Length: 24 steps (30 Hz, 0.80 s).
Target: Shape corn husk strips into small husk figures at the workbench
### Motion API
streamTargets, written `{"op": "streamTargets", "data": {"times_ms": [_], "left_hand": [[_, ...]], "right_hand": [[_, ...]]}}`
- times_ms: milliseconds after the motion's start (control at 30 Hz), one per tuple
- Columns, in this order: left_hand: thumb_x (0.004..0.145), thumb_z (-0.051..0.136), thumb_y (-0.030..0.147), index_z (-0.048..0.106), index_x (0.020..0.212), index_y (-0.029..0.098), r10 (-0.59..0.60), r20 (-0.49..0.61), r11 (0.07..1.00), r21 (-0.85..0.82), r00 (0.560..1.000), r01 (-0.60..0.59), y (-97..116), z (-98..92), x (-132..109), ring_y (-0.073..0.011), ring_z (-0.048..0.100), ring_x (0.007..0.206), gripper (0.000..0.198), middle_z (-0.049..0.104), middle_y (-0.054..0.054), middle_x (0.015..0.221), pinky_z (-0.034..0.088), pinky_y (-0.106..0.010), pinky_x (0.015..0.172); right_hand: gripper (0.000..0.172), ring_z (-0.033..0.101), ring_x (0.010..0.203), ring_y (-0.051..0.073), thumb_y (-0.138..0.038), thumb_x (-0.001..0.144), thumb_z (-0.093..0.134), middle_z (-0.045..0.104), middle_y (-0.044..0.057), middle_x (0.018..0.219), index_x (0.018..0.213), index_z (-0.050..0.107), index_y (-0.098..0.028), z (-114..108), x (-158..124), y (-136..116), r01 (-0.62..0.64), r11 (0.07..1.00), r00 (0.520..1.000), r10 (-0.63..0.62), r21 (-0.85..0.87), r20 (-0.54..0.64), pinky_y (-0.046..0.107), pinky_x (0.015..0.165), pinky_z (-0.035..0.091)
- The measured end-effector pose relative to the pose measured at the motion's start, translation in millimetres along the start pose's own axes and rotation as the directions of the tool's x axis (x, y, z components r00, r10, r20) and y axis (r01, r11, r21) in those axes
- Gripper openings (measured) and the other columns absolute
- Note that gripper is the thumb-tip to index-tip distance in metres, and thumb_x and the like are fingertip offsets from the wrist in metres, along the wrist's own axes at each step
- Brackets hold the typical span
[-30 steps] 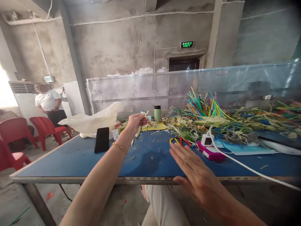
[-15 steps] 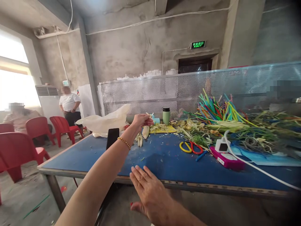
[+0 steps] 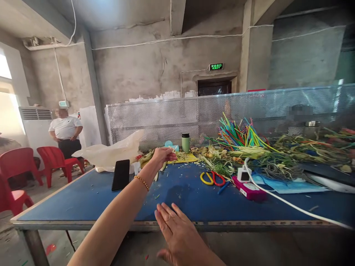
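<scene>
My left hand (image 3: 161,154) reaches far across the blue table (image 3: 83,195), its fingers closed over pale strips (image 3: 159,167) that lie beside a yellow sheet (image 3: 187,159). A gold bracelet circles that wrist. My right hand (image 3: 179,236) hovers flat at the table's near edge, fingers stretched out and holding nothing. Yellow and red scissors (image 3: 212,178) lie to the right of it. A black phone (image 3: 121,174) lies left of my left arm.
A heap of coloured and green strips (image 3: 249,147) covers the right back of the table. A pink device (image 3: 249,188) with a white cable, a green flask (image 3: 185,143), a pale plastic bag (image 3: 111,149) and a perforated metal screen stand there. Red chairs and a standing person are at left.
My left hand has dropped from a raised pinch down onto the strips on the table. My right hand has drawn back from the scissors to the table's near edge. The camera has swung.
</scene>
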<state>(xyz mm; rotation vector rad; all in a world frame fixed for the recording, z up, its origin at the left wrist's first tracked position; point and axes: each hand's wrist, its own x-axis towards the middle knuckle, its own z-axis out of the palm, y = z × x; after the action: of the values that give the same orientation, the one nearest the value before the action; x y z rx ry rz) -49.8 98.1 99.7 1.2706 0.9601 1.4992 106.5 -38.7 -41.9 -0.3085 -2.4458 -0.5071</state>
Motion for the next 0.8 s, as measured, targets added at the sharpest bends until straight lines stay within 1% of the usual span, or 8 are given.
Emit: {"op": "streamTargets", "data": {"times_ms": [67, 233, 300, 367, 500, 600, 700, 800], "left_hand": [[0.083, 0.067, 0.019, 0.063, 0.074, 0.009, -0.001, 0.007, 1.0, 0.003, 1.0, 0.001, -1.6, -1.8, 0.6, -0.0173, 0.069, 0.055, 0.014, 0.07, -0.011, 0.064, 0.053, -0.026, 0.057], [0.081, 0.07, 0.023, 0.062, 0.074, 0.01, -0.041, -0.013, 0.999, -0.011, 0.999, 0.04, -8.1, -1.6, 0.9, -0.0169, 0.069, 0.055, 0.017, 0.07, -0.009, 0.063, 0.053, -0.025, 0.058], [0.081, 0.069, 0.022, 0.061, 0.075, 0.01, -0.058, -0.013, 0.998, -0.034, 0.998, 0.057, -11.8, 1.8, 1.5, -0.0167, 0.068, 0.055, 0.016, 0.07, -0.009, 0.062, 0.053, -0.025, 0.057], [0.082, 0.068, 0.02, 0.061, 0.075, 0.01, -0.071, -0.007, 0.995, -0.07, 0.997, 0.07, -15.5, 7.6, 2.4, -0.0162, 0.068, 0.054, 0.014, 0.069, -0.009, 0.062, 0.052, -0.024, 0.056], [0.084, 0.066, 0.019, 0.061, 0.076, 0.011, -0.068, 0.036, 0.984, -0.162, 0.997, 0.073, -23.9, 27.3, 3.2, -0.0158, 0.068, 0.055, 0.012, 0.068, -0.007, 0.062, 0.054, -0.026, 0.059], [0.084, 0.065, 0.02, 0.062, 0.076, 0.012, -0.067, 0.059, 0.978, -0.194, 0.996, 0.077, -34.5, 45.1, 1.0, -0.0159, 0.069, 0.058, 0.012, 0.07, -0.008, 0.065, 0.054, -0.025, 0.06], [0.085, 0.064, 0.02, 0.06, 0.07, 0.013, -0.109, 0.045, 0.976, -0.182, 0.993, 0.116, -49.8, 56.9, -1.9, -0.0163, 0.068, 0.056, 0.017, 0.069, -0.007, 0.061, 0.053, -0.025, 0.055], [0.085, 0.063, 0.02, 0.059, 0.067, 0.013, -0.137, 0.02, 0.976, -0.17, 0.99, 0.138, -63.8, 57.6, -2.7, -0.0151, 0.067, 0.052, 0.02, 0.068, -0.006, 0.059, 0.052, -0.024, 0.054]], "right_hand": [[0.079, 0.034, 0.142, 0.03, -0.05, 0.09, 0.056, 0.042, 0.02, 0.149, 0.15, 0.033, -0.004, -9.3, -4.7, 4.6, 0.027, 0.999, 0.999, -0.028, 0.024, 0.017, 0.047, 0.116, 0.033], [0.063, 0.038, 0.141, 0.029, -0.033, 0.095, 0.052, 0.044, 0.018, 0.149, 0.15, 0.035, -0.008, -33.1, -20.4, 31.2, -0.144, 0.981, 0.986, 0.132, -0.128, -0.098, 0.05, 0.115, 0.034], [0.062, 0.044, 0.137, 0.03, -0.037, 0.094, 0.054, 0.051, 0.019, 0.143, 0.147, 0.04, -0.008, -32.1, -28.4, 39.8, -0.163, 0.968, 0.98, 0.136, -0.191, -0.147, 0.049, 0.11, 0.04], [0.061, 0.046, 0.135, 0.029, -0.04, 0.094, 0.055, 0.052, 0.018, 0.143, 0.145, 0.044, -0.009, -26.1, -36.2, 43.4, -0.184, 0.961, 0.979, 0.161, -0.208, -0.121, 0.048, 0.107, 0.044], [0.041, 0.056, 0.124, 0.025, -0.023, 0.094, 0.052, 0.058, 0.014, 0.137, 0.134, 0.055, -0.012, -13.1, -49.8, 42.0, -0.141, 0.963, 0.974, 0.093, -0.229, -0.208, 0.041, 0.099, 0.05], [0.038, 0.06, 0.116, 0.025, -0.019, 0.093, 0.052, 0.061, 0.013, 0.134, 0.13, 0.058, -0.012, -9.0, -56.0, 41.4, -0.121, 0.966, 0.968, 0.064, -0.229, -0.243, 0.041, 0.094, 0.05], [0.036, 0.061, 0.112, 0.026, -0.02, 0.093, 0.053, 0.064, 0.013, 0.13, 0.128, 0.059, -0.015, -10.4, -56.0, 37.7, -0.177, 0.973, 0.946, 0.127, -0.147, -0.298, 0.041, 0.092, 0.051], [0.025, 0.063, 0.105, 0.025, -0.02, 0.094, 0.051, 0.068, 0.011, 0.12, 0.115, 0.065, -0.019, -18.7, -48.6, 27.2, -0.272, 0.952, 0.877, 0.305, 0.139, -0.37, 0.04, 0.09, 0.052]]}}
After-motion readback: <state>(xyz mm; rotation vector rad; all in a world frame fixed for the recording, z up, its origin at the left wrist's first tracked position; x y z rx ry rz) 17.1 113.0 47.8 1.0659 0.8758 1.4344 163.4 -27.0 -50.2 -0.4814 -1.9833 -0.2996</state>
